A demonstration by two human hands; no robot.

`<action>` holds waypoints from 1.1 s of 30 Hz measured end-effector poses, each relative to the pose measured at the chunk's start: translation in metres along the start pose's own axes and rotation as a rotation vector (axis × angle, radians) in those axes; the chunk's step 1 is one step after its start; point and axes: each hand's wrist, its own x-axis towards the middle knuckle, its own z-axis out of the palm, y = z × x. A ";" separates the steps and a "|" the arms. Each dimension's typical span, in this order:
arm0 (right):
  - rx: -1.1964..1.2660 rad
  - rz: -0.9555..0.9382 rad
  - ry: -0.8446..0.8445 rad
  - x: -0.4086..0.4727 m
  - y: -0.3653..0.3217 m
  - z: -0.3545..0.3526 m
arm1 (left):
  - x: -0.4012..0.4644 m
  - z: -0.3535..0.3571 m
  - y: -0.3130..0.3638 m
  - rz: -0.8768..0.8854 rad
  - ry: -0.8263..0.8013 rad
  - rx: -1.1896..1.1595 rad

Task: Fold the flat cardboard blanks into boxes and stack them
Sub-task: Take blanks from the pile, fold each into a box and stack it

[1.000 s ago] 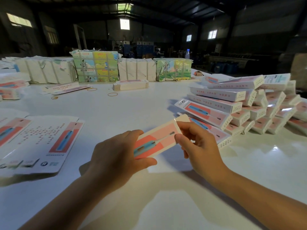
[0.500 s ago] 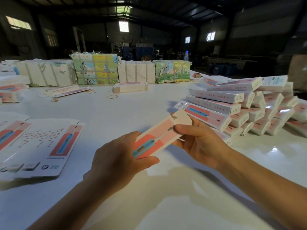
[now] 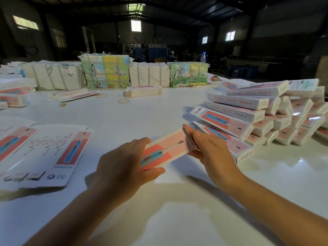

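I hold a long pink and white box (image 3: 166, 148) with a blue toothbrush picture just above the white table (image 3: 124, 118). My left hand (image 3: 124, 164) grips its near end, thumb under it. My right hand (image 3: 211, 153) holds the far end, where the end flap stands bent up against my fingers. A sloping stack of finished boxes (image 3: 257, 114) lies right behind my right hand. Flat blanks (image 3: 46, 153) lie spread at the left.
Wrapped bundles of blanks (image 3: 106, 71) line the table's far side, with a small banded pile (image 3: 142, 91) in front of them. Rubber bands (image 3: 123, 101) lie loose mid-table. More flat blanks (image 3: 14, 96) sit at the far left. A water bottle (image 3: 203, 57) stands behind.
The far end flap, sticking out straight before, is now bent up at the box end. My right hand has shifted round to that end. My left hand keeps its grip.
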 end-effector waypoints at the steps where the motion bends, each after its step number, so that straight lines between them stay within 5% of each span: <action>1: 0.102 0.022 0.006 0.001 0.001 -0.003 | 0.001 0.001 -0.001 0.022 0.021 0.023; 18: -0.346 -0.645 0.170 -0.018 -0.009 0.005 | 0.009 0.018 -0.015 0.327 0.232 -0.112; 33: -0.662 -0.710 0.161 -0.019 0.001 0.011 | 0.007 0.012 -0.003 0.237 0.169 0.032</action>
